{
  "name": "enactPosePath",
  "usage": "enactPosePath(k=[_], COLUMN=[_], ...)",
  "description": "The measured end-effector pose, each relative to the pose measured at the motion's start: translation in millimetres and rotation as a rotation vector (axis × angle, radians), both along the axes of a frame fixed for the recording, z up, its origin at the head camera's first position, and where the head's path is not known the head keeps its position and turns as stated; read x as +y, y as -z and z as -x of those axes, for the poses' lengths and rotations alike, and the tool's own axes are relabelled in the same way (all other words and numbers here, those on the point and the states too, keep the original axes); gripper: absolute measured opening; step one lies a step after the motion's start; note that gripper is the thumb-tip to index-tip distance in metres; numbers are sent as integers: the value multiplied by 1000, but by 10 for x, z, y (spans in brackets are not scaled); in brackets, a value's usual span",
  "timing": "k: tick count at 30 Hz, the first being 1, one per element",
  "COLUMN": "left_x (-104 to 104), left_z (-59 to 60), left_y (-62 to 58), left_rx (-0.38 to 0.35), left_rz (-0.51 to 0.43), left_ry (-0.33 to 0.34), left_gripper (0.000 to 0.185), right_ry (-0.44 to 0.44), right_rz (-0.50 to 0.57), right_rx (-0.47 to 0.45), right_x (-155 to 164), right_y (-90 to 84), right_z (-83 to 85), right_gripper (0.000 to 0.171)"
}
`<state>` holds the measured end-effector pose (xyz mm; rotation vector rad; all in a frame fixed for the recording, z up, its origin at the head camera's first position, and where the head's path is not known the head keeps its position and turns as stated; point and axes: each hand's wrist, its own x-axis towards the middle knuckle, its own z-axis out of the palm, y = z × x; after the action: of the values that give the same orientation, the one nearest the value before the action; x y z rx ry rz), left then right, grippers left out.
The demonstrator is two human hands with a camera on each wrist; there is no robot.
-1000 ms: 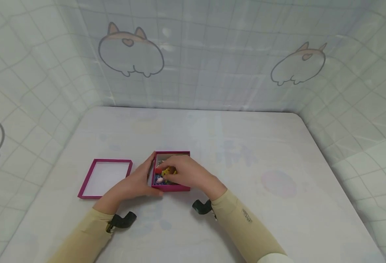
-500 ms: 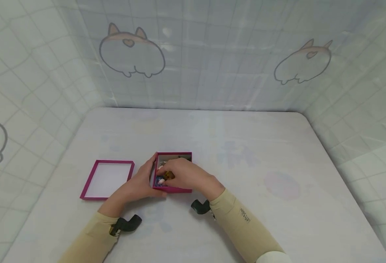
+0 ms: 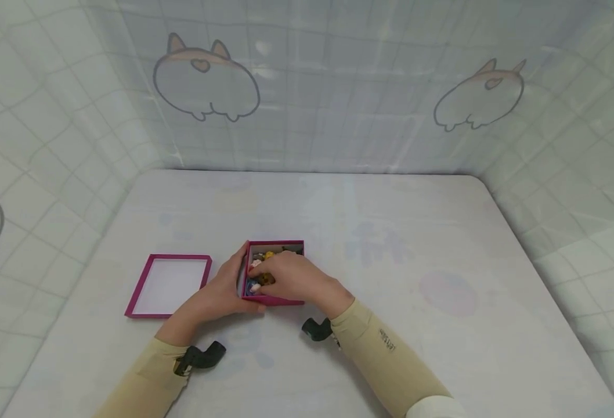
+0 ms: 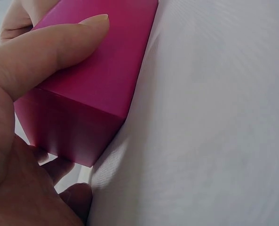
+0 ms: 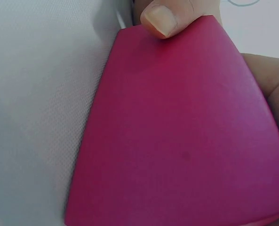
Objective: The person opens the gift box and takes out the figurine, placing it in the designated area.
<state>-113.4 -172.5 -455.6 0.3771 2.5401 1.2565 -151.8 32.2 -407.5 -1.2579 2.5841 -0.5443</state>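
Note:
A magenta box, without its lid, stands on the table with small colourful figurines inside. My left hand holds it at its left front corner, thumb on the front wall and fingers along the left side. My right hand reaches over the right side into the box, thumb and fingers down among the contents. Around its fingertips show a brown piece, a pale pink-and-blue piece and a yellow piece. I cannot tell whether the right fingers pinch one. In the right wrist view the box's wall hides them.
Left of the box lies its lid, white inside with a magenta rim, partly behind the left forearm. The white table is bordered by hanging white gridded curtains. Both wrists wear a dark camera mount.
The right hand stays inside the box, its fingers shifting among the pieces. The red and yellow pieces seen at its fingertips earlier have given way to a brown one. The left hand keeps its hold.

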Motion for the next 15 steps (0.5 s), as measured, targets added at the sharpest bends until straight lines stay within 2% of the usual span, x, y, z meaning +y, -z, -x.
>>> enactPosePath(k=[8,15], left_x=[0,2], left_z=[-6,6], left_y=[1,1], left_rx=[-5,-1], left_rz=[0,-20], left_ry=[-13,-8], left_gripper=[139,138], right_ry=[4,36], right_rz=[32,171], right_rx=[-34,-153], right_x=[3,51], right_y=[-12,-8], right_z=[15,53], right_gripper=[35,36])
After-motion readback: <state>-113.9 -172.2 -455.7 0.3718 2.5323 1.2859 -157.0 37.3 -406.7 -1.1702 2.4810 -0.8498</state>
